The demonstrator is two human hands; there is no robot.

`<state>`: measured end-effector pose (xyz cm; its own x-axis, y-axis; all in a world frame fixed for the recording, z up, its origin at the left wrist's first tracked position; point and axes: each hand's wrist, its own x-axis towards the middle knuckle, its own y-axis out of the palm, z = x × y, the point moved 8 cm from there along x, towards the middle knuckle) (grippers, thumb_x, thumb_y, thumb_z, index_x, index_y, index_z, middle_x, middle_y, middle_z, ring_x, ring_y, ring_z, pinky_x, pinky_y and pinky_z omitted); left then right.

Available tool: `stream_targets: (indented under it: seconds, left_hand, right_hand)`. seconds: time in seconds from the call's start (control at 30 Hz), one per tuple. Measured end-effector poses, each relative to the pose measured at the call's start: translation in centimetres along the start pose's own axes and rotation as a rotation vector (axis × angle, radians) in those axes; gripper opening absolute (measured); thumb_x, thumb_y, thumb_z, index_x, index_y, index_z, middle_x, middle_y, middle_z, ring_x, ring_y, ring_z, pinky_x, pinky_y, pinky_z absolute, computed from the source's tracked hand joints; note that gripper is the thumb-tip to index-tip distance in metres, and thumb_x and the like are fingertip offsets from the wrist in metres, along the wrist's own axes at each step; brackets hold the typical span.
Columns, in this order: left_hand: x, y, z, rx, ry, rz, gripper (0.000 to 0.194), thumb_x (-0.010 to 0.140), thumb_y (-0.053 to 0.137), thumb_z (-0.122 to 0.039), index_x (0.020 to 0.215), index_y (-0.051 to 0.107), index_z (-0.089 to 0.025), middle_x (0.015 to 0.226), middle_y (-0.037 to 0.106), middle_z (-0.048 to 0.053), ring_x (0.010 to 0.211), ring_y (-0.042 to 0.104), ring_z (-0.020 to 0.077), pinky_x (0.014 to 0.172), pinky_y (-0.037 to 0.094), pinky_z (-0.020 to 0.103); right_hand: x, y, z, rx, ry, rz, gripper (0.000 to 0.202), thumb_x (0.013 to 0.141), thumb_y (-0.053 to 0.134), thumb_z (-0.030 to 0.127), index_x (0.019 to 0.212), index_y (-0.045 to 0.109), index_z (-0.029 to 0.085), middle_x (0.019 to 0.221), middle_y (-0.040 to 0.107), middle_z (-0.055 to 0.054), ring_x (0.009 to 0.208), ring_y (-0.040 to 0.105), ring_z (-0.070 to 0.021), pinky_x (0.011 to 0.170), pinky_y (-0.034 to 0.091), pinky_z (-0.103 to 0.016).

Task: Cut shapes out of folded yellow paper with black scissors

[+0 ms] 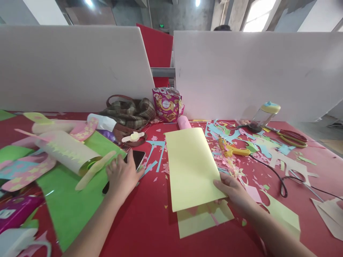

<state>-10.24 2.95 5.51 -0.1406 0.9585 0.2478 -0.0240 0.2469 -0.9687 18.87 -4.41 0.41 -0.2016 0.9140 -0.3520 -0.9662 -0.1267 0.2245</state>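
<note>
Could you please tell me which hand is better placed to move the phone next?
Probably the left hand: it lies over the phone, while the right hand is farther off, gripping the yellow sheet.

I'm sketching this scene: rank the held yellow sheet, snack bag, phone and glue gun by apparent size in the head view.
1. Yellow sheet
2. Snack bag
3. Phone and glue gun: unsure, since the left hand hides part of the phone.
</note>
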Motion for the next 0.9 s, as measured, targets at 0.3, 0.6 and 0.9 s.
stream_targets:
  seconds: [0.3, 0.6, 0.9]
  left_hand:
    - [-5.2, 0.0, -8.7, -1.218, 0.349, 0.476, 0.043, 0.086, 0.016, -0.035, 0.116, 0.042, -0.021, 0.119, 0.047, 0.005, 0.113, 0.038, 0.0187, 0.092, 0.034, 0.032]
    - [-6.6, 1.4, -9.2, -1.577, 0.064, 0.674, 0.047, 0.083, 0.035, -0.035, 0.128, 0.023, -0.024, 0.128, 0.039, 0.003, 0.119, 0.031, 0.0209, 0.095, 0.031, 0.033]
    - [-7.4, 0.5, -10.3, -1.597, 0.127, 0.748, 0.042, 0.083, 0.036, -0.034, 0.123, 0.031, -0.021, 0.117, 0.051, 0.007, 0.105, 0.048, 0.0215, 0.085, 0.039, 0.033]
  right_hand:
    - [-0.2, 0.5, 0.0, -0.027, -0.032, 0.043, 0.026, 0.074, 0.053, 0.033, 0.094, 0.055, 0.016, 0.068, 0.062, -0.002, 0.049, 0.057, -0.0116, 0.045, 0.048, -0.023]
    - [-0.8, 2.3, 0.1, -0.076, 0.013, 0.191, 0.025, 0.075, 0.051, 0.034, 0.092, 0.056, 0.016, 0.073, 0.065, -0.003, 0.056, 0.063, -0.0182, 0.053, 0.051, -0.03]
    - [-0.6, 1.7, 1.1, -0.13, -0.095, 0.123, 0.028, 0.077, 0.052, 0.031, 0.101, 0.054, 0.018, 0.091, 0.066, -0.006, 0.079, 0.062, -0.0216, 0.068, 0.05, -0.032]
